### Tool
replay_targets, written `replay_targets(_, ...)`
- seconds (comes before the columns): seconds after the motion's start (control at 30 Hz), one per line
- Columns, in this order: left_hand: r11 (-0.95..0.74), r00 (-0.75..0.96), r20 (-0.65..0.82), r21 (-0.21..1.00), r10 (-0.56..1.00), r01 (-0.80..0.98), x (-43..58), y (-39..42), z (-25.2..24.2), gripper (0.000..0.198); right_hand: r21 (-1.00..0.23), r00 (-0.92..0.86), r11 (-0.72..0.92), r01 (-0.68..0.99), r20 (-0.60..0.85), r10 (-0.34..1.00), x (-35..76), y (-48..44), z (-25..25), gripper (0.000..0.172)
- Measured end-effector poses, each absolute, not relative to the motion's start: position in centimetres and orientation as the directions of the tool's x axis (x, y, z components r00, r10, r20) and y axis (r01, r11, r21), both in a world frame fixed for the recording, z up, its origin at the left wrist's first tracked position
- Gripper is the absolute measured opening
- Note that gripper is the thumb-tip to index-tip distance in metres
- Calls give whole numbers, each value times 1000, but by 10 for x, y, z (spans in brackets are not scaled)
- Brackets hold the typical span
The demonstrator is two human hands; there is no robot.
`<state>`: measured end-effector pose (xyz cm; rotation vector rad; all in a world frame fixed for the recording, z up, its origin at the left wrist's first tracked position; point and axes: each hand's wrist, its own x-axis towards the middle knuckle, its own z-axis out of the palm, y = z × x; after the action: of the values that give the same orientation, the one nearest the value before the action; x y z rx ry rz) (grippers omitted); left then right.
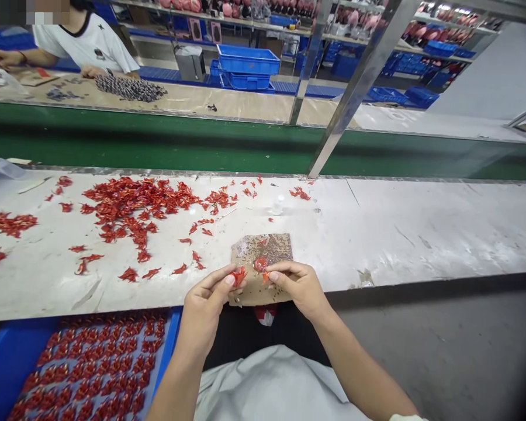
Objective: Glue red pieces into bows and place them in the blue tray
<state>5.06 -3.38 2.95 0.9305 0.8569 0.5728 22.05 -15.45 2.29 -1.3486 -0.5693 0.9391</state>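
My left hand (214,292) pinches a small red pointed plastic piece (239,275) between thumb and fingers. Close by on the right, my right hand (298,286) pinches a smaller orange-red piece (266,277). Both hands are over a piece of brown cardboard (280,248) that is speckled with residue. Between the hands, on the cardboard, is a round red blob or dish (260,264); I cannot make out which. A heap of similar red pieces (135,199) lies on the white table to the left, with loose ones scattered around it.
Below the table at left, a blue crate (175,333) holds rows of red pieces. A small clear container (278,204) stands beyond the cardboard. Metal posts (346,99) rise at the table's far edge. Across the green belt (179,140), a person (92,47) sits by dark parts (129,88).
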Motion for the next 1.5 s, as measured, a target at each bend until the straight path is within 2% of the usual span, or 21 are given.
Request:
replay_targets(0.13, 560, 585, -413, 824, 698, -86, 45, -30, 27, 43, -991, 582, -61, -122, -121, 804, 226, -155, 22, 17)
replay_targets(0.3, 602, 586, -432, 788, 686, -125, 41, -31, 25, 41, -979, 650, -183, 94, -79, 756, 237, -154, 15, 18)
replay_targets(0.5, 646, 642, -464, 761, 611, -66, 38, -34, 20, 42, -958, 637, -258, 128, -120, 761, 247, -143, 14, 18)
replay_targets(0.73, 667, 632, -478, 740, 610, -83, 38, -38, 17, 40, -914, 547, -298, 274, -107, 830, 249, -136, 18, 15)
replay_targets(1.07, 663, 614, -489, 745, 619, -75, 37, -37, 17, 41, -874, 563, -307, 376, -47, 825, 246, -133, 13, 16)
replay_targets(1.37, 669, 617, -491, 739, 615, -78, 37, -38, 13, 42, -875, 574, -279, 396, -1, 819, 241, -138, 11, 14)
replay_targets(1.5, 688, 604, -504, 718, 617, -105, 40, -40, 15, 43, -891, 564, -282, 355, -36, 825, 240, -144, 17, 12)
